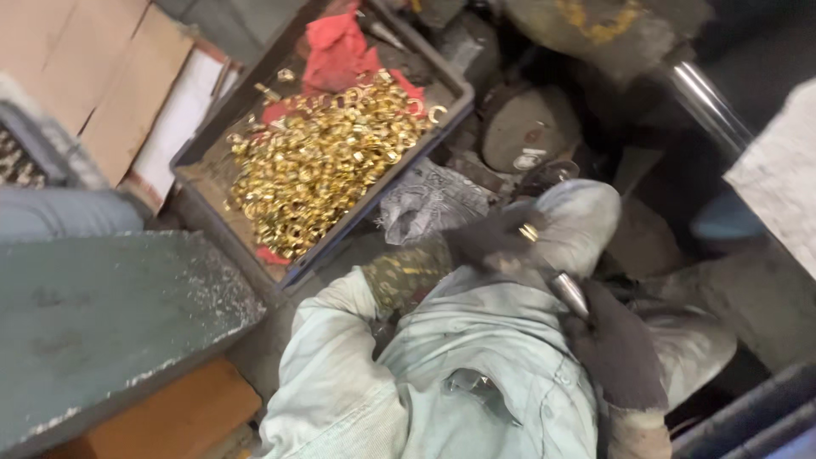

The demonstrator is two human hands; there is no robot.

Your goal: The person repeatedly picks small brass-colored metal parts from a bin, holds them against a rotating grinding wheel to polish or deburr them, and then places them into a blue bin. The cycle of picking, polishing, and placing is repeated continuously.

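My left hand (489, 242), in a dark glove, rests over my knee and pinches a small brass ring (529, 231) between its fingertips. My right hand (616, 348), also in a dark glove, grips a short metal rod (568, 293) whose tapered tip points up toward the ring. Both hands are close together above my lap, over pale grey-green work clothes. To the upper left lies a dark plastic tray (197, 153) heaped with several shiny brass rings (323, 161) and a red rag (340, 51).
A grey-green metal bench top (102, 314) sits at the lower left above an orange board. Cardboard sheets (102, 76) lie at the top left. Dark machine parts and a shiny steel bar (705, 102) stand behind my knee. A crumpled grey bag (425, 200) lies beside the tray.
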